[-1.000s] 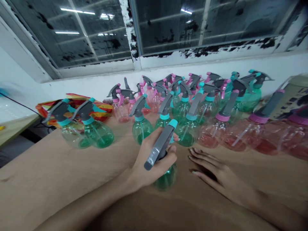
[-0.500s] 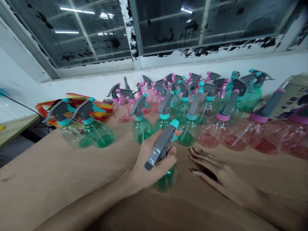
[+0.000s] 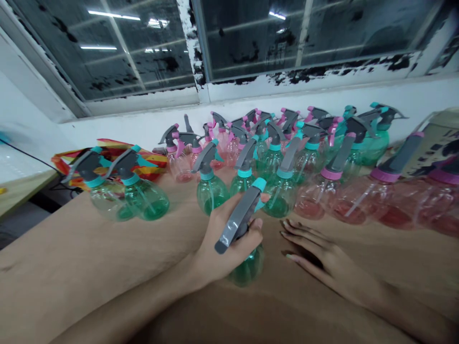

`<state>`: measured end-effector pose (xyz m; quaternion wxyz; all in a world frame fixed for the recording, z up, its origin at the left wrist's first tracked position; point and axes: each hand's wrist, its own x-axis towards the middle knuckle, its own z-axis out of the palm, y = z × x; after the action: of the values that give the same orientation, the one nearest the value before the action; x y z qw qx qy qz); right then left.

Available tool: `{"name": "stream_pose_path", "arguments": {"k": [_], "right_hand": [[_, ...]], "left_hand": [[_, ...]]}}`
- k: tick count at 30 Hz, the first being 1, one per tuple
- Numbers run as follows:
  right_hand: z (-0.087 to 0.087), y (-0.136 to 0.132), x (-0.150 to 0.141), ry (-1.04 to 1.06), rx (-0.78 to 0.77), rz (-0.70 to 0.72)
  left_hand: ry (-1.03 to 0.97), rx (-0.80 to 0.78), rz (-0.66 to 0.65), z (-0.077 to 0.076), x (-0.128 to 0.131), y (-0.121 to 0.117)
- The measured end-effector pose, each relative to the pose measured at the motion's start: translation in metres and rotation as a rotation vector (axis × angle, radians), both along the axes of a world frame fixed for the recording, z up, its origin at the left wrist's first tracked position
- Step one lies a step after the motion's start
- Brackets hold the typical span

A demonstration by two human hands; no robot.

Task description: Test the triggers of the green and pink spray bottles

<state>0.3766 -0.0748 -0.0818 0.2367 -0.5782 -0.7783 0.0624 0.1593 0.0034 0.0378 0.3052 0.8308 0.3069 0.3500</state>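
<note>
My left hand is wrapped around the neck of a green spray bottle with a grey trigger head and teal nozzle; the bottle stands on the brown table. My right hand lies flat on the table just right of the bottle, fingers stretched out, holding nothing. Behind them stands a crowd of green spray bottles and pink spray bottles.
Two more green bottles stand apart at the left, in front of a red and yellow striped bag. A white wall and dark windows run behind. A beige patterned container stands at the far right.
Almost nothing has changed; my left hand has shifted its grip slightly on the bottle, and my right hand rests in the same place.
</note>
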Motion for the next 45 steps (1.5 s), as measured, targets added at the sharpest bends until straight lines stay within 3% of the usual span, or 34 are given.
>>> {"name": "stream_pose_path", "arguments": {"k": [21,28,45], "right_hand": [[-0.0024,0.0003,0.0009,-0.041,-0.024,0.003],[-0.0014,0.0005,0.0006,-0.014,-0.008,-0.002],[-0.0045,0.0007,0.0017,-0.068,-0.040,0.000]], "left_hand": [[-0.066,-0.028,-0.104,0.0048,0.0022,0.0024],[-0.014,-0.005,-0.040,-0.0012,-0.0001,0.0029],[-0.101,-0.040,-0.085,-0.0013,0.0001,-0.0006]]}}
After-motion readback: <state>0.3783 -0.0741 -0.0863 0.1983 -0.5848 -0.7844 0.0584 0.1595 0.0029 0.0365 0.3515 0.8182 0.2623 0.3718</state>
